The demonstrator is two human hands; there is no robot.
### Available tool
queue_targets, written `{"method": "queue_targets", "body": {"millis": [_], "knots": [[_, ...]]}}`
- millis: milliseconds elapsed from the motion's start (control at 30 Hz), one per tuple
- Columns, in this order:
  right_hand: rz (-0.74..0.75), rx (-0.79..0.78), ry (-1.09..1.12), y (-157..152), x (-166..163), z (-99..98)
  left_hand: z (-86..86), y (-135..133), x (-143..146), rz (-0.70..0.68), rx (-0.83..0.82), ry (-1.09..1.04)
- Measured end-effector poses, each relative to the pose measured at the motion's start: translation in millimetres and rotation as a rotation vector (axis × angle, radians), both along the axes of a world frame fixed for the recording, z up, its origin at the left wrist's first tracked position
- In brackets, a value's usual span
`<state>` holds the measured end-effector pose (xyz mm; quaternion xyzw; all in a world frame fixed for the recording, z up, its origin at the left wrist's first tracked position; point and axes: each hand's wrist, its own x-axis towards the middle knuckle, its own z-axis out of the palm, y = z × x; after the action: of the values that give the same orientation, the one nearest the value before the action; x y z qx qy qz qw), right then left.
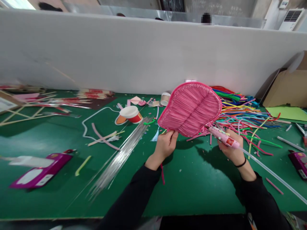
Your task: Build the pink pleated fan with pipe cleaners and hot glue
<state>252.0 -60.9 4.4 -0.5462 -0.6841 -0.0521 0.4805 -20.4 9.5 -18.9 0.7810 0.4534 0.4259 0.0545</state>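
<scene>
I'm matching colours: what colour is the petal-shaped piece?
The petal-shaped piece is pink and ribbed, clearest in the head view.

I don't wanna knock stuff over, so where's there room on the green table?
Mostly bare green table shows between the black sleeves, and in front of the left purple box. Behind the right hand, colourful fuzzy sticks crowd it.

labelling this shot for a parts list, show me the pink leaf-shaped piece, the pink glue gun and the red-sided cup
Pink leaf-shaped piece (191,109): head view, middle of its ribbed face
Pink glue gun (223,137): head view, its body
Red-sided cup (136,119): head view, its outer wall
</scene>
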Motion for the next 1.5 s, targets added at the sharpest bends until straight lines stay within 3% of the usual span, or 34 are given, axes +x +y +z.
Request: {"method": "queue_targets", "body": {"millis": [1100, 1500], "knots": [[-0.057, 0.023, -0.043, 2.9, 3.5, -7.6, -0.5, 1.1, 0.8, -0.039, 0.063, -0.002], [-0.065, 0.029, 0.045, 2.4, 3.6, -2.8, -1.3, 1.2, -0.1, -0.033, 0.056, -0.003]]}}
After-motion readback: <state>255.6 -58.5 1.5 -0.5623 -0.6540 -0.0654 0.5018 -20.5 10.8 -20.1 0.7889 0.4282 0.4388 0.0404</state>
